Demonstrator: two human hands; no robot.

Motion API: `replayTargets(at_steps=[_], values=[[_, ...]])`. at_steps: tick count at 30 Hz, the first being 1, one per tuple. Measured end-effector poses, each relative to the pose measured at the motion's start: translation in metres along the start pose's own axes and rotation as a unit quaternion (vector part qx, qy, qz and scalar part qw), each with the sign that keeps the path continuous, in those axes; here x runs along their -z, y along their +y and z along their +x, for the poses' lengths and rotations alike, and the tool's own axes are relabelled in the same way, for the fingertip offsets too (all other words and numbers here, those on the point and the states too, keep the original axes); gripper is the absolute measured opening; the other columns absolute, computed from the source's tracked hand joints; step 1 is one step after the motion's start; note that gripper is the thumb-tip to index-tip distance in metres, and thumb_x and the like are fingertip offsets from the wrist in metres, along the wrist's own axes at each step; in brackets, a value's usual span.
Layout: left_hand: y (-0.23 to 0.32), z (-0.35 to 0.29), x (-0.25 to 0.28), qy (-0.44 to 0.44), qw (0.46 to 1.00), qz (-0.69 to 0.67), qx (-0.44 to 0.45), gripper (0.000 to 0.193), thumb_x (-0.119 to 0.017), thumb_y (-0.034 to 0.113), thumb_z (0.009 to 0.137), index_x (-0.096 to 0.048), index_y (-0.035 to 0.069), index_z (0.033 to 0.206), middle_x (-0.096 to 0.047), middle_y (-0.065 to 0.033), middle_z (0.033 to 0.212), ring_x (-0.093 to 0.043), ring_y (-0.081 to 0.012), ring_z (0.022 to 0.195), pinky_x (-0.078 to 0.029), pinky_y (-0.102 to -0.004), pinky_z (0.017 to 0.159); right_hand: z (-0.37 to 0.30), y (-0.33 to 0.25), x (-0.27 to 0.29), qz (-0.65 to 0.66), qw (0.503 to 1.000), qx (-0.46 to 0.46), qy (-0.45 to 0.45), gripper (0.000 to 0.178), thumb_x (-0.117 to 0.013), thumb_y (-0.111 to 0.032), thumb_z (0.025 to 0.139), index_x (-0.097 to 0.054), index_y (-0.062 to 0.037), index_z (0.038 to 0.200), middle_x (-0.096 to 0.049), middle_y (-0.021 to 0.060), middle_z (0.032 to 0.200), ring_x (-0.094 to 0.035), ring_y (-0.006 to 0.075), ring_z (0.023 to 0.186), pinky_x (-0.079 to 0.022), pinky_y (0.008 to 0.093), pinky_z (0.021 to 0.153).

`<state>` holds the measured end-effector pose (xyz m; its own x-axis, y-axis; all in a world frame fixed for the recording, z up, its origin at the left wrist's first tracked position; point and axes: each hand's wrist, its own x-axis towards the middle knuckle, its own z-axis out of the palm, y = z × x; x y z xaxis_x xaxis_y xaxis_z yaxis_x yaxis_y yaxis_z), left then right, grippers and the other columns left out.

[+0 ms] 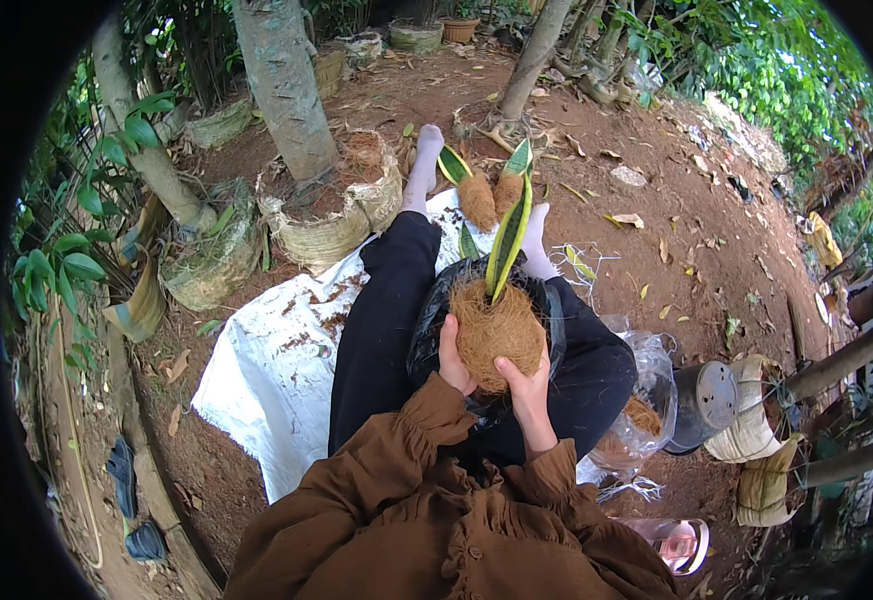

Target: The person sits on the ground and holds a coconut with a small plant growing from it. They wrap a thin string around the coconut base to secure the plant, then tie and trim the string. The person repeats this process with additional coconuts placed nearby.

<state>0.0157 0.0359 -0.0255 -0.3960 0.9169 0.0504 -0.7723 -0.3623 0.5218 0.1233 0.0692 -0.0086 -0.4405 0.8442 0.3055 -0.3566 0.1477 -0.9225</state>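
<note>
A round ball of brown coconut fibre (pixel 497 338) is held over my lap, and a snake plant (pixel 510 245) with yellow-edged green leaves rises from its top. My left hand (pixel 455 358) is pressed against the ball's left side. On the lower right side, my right hand (pixel 525 383) grips it with the thumb across the front. Most fingers of both hands are hidden behind the fibre. Under the ball, a black plastic bag (pixel 427 335) lies across my lap. Two fibre-wrapped snake plants (pixel 477 203) lie beyond it, between my feet.
A white sack (pixel 267 385) with soil crumbs is spread under my legs. At right are a clear plastic bag (pixel 654 375) holding fibre and a dark pot (pixel 705 395). A tree in a woven sack planter (pixel 327 235) stands ahead left. Sandals (pixel 125 480) lie far left.
</note>
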Motion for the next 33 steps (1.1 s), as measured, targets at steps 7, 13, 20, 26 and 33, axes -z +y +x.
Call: replayTargets(at_steps=[7,13,20,26,33], values=[[0.006,0.010,0.013,0.057,0.995,-0.067,0.041,0.074,-0.031,0.064,0.096,-0.046,0.005,0.138,-0.057,-0.0169,0.131,-0.059,-0.0309,0.117,-0.048,-0.0465,0.100,0.015,-0.004,0.000,-0.304,0.951,-0.055,-0.006,0.071,-0.077,-0.025,0.080,-0.042,0.0015,0.135,-0.052,0.0196,0.128,-0.051,0.0301,0.122,-0.041,0.0402,0.102],[0.001,0.026,0.037,0.069,0.996,0.036,0.036,0.061,-0.034,0.053,0.100,-0.051,0.003,0.131,-0.061,-0.0151,0.124,-0.062,-0.0267,0.111,-0.050,-0.0419,0.097,0.009,0.012,-0.018,-0.369,0.925,0.089,0.001,0.093,-0.081,-0.036,0.072,-0.034,-0.0079,0.147,-0.048,0.0216,0.133,-0.047,0.0386,0.126,-0.042,0.0447,0.103],[-0.001,0.020,0.048,0.121,0.985,0.112,0.053,0.054,-0.037,0.047,0.102,-0.052,0.003,0.130,-0.062,-0.0144,0.123,-0.063,-0.0254,0.109,-0.050,-0.0396,0.096,-0.001,0.044,-0.014,-0.332,0.942,0.049,0.032,0.096,-0.084,-0.035,0.071,-0.033,-0.0093,0.148,-0.051,0.0182,0.131,-0.055,0.0316,0.119,-0.047,0.0399,0.099],[0.008,0.017,0.034,0.059,0.990,0.005,0.124,0.058,-0.037,0.051,0.101,-0.051,0.005,0.133,-0.059,-0.0135,0.129,-0.058,-0.0267,0.117,-0.046,-0.0414,0.101,0.008,0.073,0.031,0.051,0.983,-0.155,-0.081,0.073,-0.062,-0.026,0.095,-0.022,-0.0060,0.152,-0.043,0.0146,0.142,-0.043,0.0244,0.131,-0.035,0.0379,0.110],[-0.001,0.020,0.045,0.039,0.980,0.112,0.159,0.048,-0.040,0.042,0.103,-0.052,0.006,0.132,-0.059,-0.0114,0.128,-0.057,-0.0247,0.117,-0.044,-0.0408,0.101,-0.018,0.101,0.040,0.316,0.912,-0.261,-0.019,0.065,-0.041,-0.048,0.101,-0.027,-0.0066,0.150,-0.039,0.0133,0.150,-0.040,0.0289,0.136,-0.033,0.0454,0.113]])
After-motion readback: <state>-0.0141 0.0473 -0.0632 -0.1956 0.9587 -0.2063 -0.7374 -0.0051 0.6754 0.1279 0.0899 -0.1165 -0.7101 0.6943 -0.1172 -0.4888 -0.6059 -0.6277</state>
